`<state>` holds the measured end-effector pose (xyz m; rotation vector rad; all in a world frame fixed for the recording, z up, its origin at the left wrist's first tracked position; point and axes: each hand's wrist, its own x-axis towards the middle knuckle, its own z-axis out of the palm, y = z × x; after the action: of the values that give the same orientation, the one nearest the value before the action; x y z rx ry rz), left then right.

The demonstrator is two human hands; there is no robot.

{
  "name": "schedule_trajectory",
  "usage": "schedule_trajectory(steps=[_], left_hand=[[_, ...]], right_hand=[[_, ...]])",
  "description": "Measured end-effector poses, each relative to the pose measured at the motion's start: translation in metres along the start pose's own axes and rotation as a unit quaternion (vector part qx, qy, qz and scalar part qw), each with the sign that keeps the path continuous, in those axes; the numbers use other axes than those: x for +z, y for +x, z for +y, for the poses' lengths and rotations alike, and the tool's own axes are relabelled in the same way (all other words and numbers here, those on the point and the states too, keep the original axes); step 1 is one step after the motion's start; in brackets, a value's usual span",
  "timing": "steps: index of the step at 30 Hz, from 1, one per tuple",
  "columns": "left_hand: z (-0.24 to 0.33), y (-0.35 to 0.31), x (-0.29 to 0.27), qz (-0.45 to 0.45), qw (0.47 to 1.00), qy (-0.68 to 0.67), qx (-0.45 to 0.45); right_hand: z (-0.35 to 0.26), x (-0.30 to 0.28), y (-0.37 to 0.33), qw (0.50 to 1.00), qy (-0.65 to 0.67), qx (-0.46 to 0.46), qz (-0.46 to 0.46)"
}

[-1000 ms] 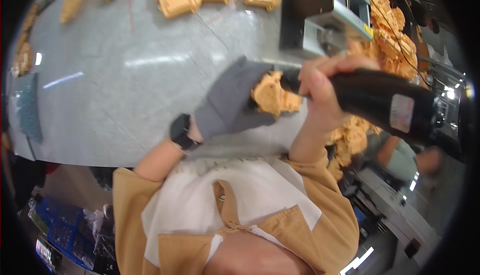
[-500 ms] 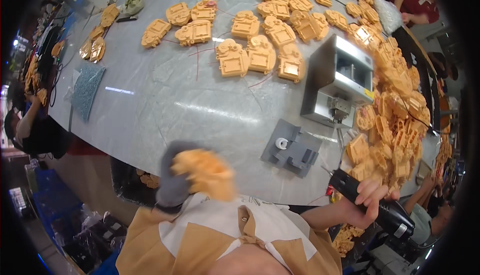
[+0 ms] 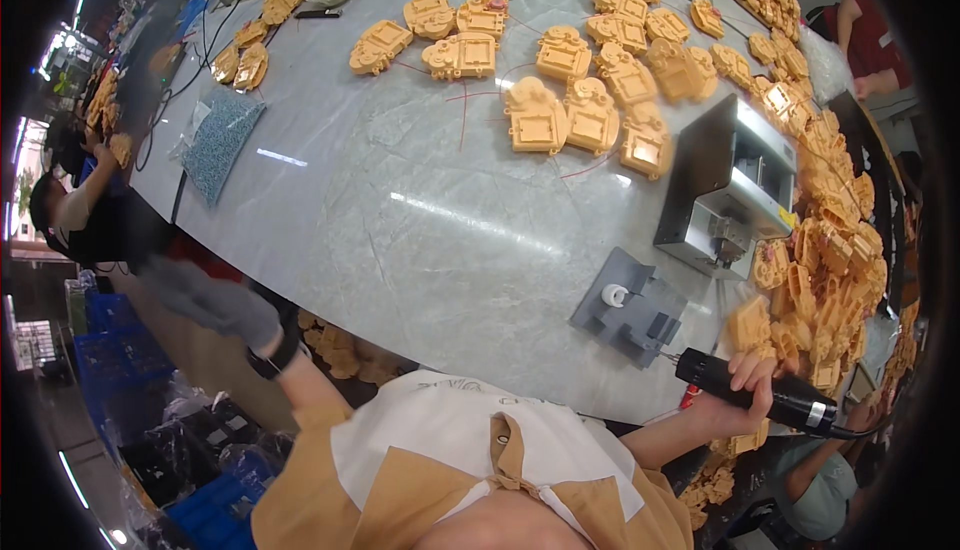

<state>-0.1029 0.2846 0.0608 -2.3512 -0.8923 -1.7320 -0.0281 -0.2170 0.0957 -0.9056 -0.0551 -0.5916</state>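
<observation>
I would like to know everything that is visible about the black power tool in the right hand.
The black power tool is a plastic-looking cylinder with a pale patch and a cable at its rear, and a thin metallic bit in front. The right hand grips its middle; the bit points leftward near the gray fixture, contact unclear.

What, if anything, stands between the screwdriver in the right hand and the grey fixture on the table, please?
Nothing visible stands between the black electric screwdriver in the right hand and the grey fixture; the screwdriver's front end points toward its near corner. The white ring on the fixture sits away from there.
</observation>
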Motion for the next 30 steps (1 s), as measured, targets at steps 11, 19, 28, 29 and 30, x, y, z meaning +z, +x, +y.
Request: schedule_trajectory(steps=[11, 19, 28, 29, 30], left_hand=[[0.141, 0.013, 0.273, -0.430, 0.888, -0.146, 0.072], [0.260, -0.066, 0.021, -0.499, 0.611, -0.596, 0.153], [0.327, -0.109, -0.004, -0.548, 0.501, -0.449, 0.496], [0.329, -0.106, -0.007, -0.541, 0.502, -0.450, 0.504], [0.334, -0.098, -0.010, -0.454, 0.535, -0.522, 0.485]], right_hand=[[-0.025, -0.014, -0.027, 0.991, -0.092, -0.096, -0.008], [-0.050, -0.053, -0.043, 0.974, -0.151, -0.055, 0.162], [-0.018, -0.034, -0.028, 0.971, -0.189, -0.054, 0.135], [-0.023, -0.034, -0.031, 0.970, -0.189, -0.064, 0.137], [-0.023, -0.039, -0.032, 0.971, -0.186, -0.071, 0.133]])
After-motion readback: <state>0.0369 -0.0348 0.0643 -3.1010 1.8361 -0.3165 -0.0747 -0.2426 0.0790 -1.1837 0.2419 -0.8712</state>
